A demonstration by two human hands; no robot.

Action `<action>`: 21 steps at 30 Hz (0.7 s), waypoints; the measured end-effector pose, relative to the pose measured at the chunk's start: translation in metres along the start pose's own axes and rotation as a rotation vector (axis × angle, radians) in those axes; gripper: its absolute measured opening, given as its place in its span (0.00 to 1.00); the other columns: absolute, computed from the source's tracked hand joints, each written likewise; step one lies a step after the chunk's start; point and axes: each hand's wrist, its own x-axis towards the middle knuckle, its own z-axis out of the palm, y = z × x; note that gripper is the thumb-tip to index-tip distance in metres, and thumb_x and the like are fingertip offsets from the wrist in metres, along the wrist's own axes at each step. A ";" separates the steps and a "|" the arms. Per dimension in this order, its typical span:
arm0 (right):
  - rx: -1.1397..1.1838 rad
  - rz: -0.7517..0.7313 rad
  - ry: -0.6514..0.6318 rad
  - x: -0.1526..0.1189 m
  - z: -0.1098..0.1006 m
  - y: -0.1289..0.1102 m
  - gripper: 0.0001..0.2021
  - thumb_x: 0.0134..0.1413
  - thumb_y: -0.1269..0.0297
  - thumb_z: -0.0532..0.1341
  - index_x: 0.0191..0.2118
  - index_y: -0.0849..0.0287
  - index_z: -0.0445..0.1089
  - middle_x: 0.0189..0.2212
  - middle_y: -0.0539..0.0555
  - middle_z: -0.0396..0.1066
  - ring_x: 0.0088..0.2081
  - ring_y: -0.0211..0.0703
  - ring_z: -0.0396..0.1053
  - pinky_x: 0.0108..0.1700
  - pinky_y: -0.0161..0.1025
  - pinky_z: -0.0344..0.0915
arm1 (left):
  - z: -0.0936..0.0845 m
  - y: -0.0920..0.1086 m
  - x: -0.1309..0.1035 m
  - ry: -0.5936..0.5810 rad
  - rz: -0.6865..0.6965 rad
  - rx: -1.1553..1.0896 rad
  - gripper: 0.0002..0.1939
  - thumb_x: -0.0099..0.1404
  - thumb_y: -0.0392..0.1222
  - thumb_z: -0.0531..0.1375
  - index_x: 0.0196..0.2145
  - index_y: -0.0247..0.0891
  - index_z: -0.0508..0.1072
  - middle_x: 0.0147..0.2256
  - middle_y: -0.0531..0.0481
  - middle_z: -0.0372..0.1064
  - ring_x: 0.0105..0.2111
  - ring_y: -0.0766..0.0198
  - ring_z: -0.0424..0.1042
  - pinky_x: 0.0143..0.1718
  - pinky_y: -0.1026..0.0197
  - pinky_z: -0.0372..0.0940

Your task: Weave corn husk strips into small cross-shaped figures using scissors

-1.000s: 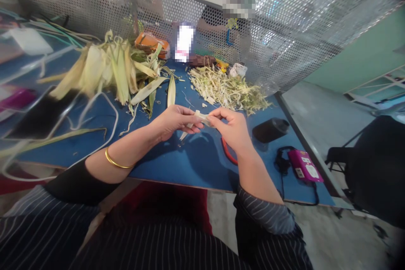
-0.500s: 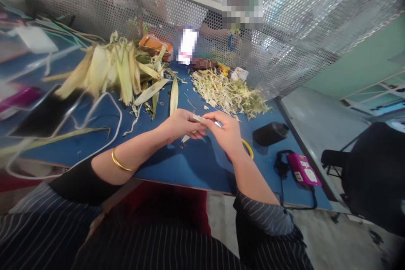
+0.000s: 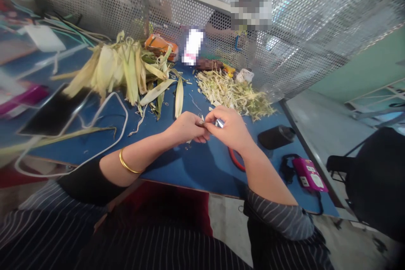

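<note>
My left hand (image 3: 190, 128) is closed in a pinch on a small pale piece of corn husk (image 3: 202, 118), mostly hidden by the fingers. Touching it from the right, my right hand (image 3: 228, 125) pinches the same piece with thumb and fingertips. A shiny metal blade (image 3: 219, 123) shows inside the right hand, and a red loop handle (image 3: 236, 160) sticks out below the palm; together they look like scissors. Beyond my hands lies a heap of shredded husk (image 3: 230, 93). To the left rests a pile of whole dried corn husks (image 3: 126, 69), with a single husk (image 3: 179, 97) nearby.
A black cylinder (image 3: 276, 136) and a magenta power box (image 3: 309, 174) with a cord lie at the right of the blue table (image 3: 202, 173). At left are a dark tablet-like panel (image 3: 53, 114) and a white cable (image 3: 125, 122). A perforated metal screen (image 3: 186, 4) closes the back; a person is behind it.
The view has shifted slightly, so things sit further right. My right hand has turned; the red loop now shows instead of the yellow one. Less of the husk piece is visible between my fingers.
</note>
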 end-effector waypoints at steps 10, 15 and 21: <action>0.175 0.150 0.025 0.020 0.008 -0.010 0.06 0.50 0.64 0.60 0.26 0.58 0.67 0.20 0.47 0.65 0.23 0.33 0.59 0.28 0.35 0.56 | 0.000 0.006 -0.002 -0.049 -0.019 -0.043 0.03 0.52 0.34 0.63 0.25 0.31 0.76 0.24 0.45 0.74 0.24 0.66 0.73 0.30 0.61 0.69; 0.338 0.139 0.061 0.028 0.012 -0.011 0.07 0.54 0.64 0.57 0.27 0.57 0.62 0.20 0.47 0.66 0.20 0.32 0.60 0.26 0.34 0.58 | 0.002 0.002 -0.001 -0.107 -0.008 -0.018 0.05 0.52 0.37 0.65 0.24 0.31 0.77 0.23 0.46 0.74 0.23 0.66 0.72 0.29 0.61 0.69; 0.571 0.116 0.144 0.031 0.012 -0.014 0.08 0.58 0.57 0.54 0.33 0.56 0.60 0.28 0.50 0.72 0.27 0.34 0.69 0.35 0.37 0.67 | 0.003 -0.005 0.001 -0.135 0.014 0.029 0.08 0.52 0.42 0.66 0.25 0.32 0.78 0.23 0.45 0.74 0.23 0.65 0.73 0.28 0.63 0.69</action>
